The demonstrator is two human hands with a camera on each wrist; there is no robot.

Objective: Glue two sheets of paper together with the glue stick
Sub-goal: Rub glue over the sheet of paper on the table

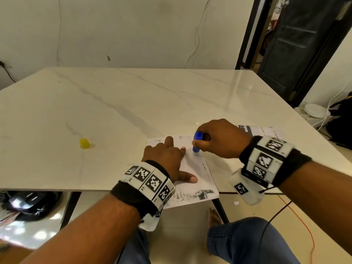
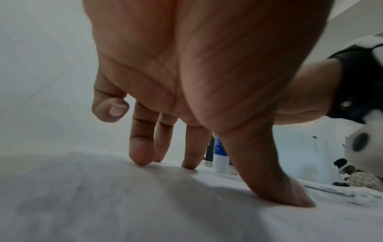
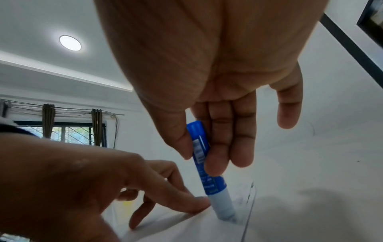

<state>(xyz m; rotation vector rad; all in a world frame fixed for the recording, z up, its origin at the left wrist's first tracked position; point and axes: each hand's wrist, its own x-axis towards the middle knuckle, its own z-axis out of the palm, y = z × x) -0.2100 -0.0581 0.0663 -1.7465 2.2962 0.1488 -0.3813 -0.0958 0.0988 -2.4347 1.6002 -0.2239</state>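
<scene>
A white sheet of paper (image 1: 198, 174) lies at the table's near edge and overhangs it slightly. My left hand (image 1: 167, 159) presses the sheet flat with straight, spread fingers (image 2: 143, 155) and thumb. My right hand (image 1: 215, 140) grips a blue glue stick (image 1: 197, 143) upright between thumb and fingers, its pale tip (image 3: 225, 208) down on the paper beside my left index finger. A second printed sheet (image 1: 264, 131) lies to the right, partly hidden by my right wrist. The yellow cap (image 1: 84, 143) stands alone on the table to the left.
The white marble table (image 1: 133, 103) stretches away to a wall. A dark door (image 1: 297, 44) stands at the far right. Black devices (image 1: 28, 202) lie on the floor under the table's left edge. An orange cable (image 1: 302, 220) runs across the floor by my knee.
</scene>
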